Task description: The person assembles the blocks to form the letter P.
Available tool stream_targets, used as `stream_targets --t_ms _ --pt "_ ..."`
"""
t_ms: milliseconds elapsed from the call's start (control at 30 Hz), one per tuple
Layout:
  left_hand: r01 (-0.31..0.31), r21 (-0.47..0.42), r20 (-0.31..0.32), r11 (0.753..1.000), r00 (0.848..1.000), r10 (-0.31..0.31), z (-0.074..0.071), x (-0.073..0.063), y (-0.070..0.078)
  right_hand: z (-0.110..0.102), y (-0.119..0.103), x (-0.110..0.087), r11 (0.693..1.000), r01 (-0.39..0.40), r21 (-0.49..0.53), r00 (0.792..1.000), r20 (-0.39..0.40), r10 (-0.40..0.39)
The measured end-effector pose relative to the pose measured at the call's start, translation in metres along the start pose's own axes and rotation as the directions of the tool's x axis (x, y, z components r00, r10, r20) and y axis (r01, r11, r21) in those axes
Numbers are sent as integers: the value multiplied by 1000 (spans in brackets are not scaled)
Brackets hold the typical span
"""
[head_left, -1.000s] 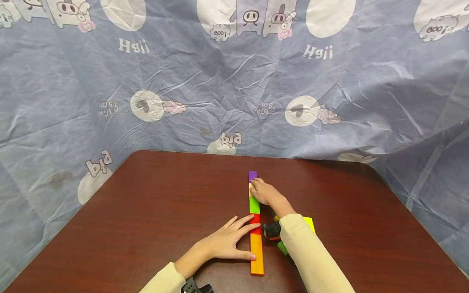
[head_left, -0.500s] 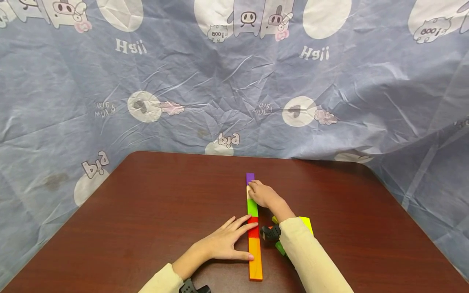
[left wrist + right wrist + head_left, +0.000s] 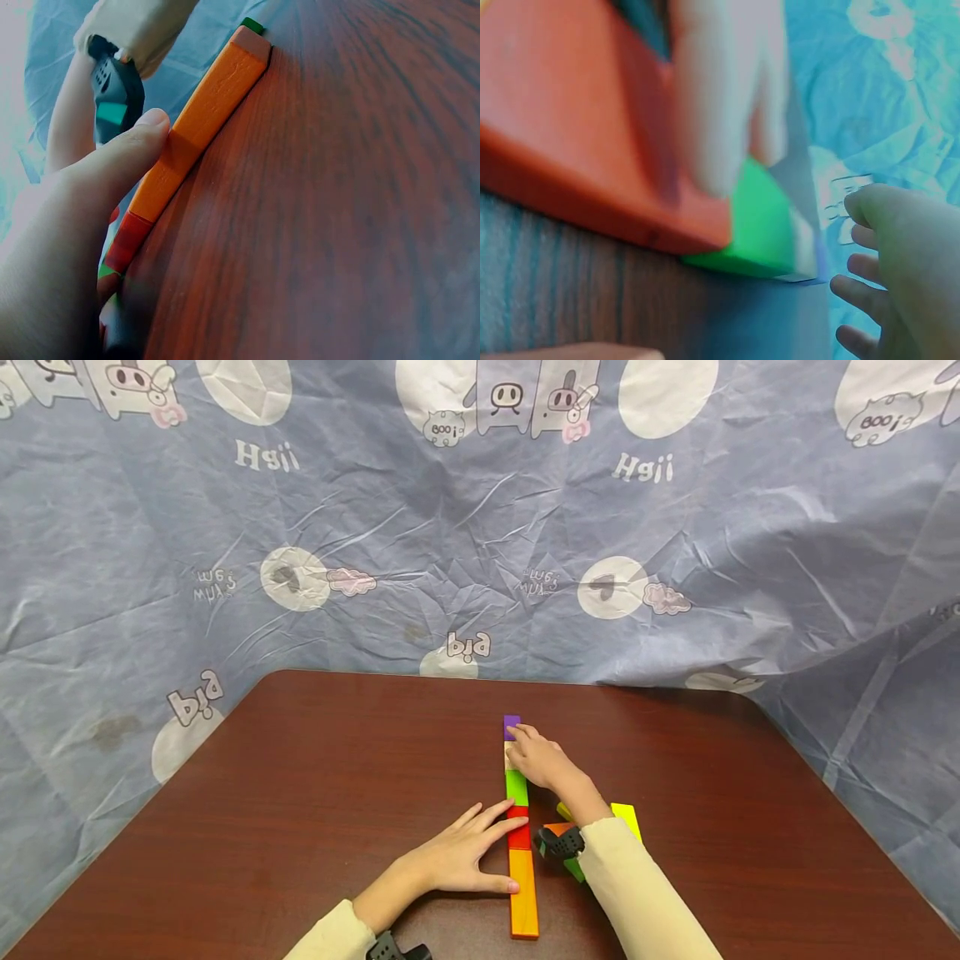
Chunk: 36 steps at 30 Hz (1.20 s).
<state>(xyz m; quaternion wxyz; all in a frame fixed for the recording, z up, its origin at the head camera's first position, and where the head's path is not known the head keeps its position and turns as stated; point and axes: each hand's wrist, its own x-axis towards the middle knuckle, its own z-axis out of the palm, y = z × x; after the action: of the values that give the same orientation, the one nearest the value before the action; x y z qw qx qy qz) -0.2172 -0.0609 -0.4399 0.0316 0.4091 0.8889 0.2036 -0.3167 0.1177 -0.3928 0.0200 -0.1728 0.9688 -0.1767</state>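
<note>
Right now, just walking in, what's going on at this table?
A person is handling a straight row of blocks on a table. The left hand, fingers spread, touches the near part: thumb on the orange block, fingertips at the red block. The right hand is at the far end, over the cream block and the purple block. A light green block sits mid-row. More blocks lie right of the row, partly hidden by the right sleeve.

Wrinkled cloth (image 3: 420, 510) hangs — behind a brown table (image 3: 315, 793).
</note>
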Motion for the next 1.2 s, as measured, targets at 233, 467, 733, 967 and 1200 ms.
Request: stream_targets --t_ms 233,467,733,967,1200 --pt "0 6 3 1000 1000 0 -1 0 0 -14 4 -27 996 23 81 997 -77 -17" --pt "-1 19 0 1000 1000 1 -1 1 -1 -26 16 -66 997 -18 76 997 -80 24" --pt "11 14 11 1000 1000 -11 -1 0 0 -19 31 -98 999 -10 -36 996 -91 7" --pt "13 13 10 1000 1000 -13 -1 1 -1 -13 36 -109 999 4 -37 990 -138 -9" --pt "18 19 14 1000 1000 -18 1 0 -1 -12 40 -111 999 -11 -48 988 -153 3"
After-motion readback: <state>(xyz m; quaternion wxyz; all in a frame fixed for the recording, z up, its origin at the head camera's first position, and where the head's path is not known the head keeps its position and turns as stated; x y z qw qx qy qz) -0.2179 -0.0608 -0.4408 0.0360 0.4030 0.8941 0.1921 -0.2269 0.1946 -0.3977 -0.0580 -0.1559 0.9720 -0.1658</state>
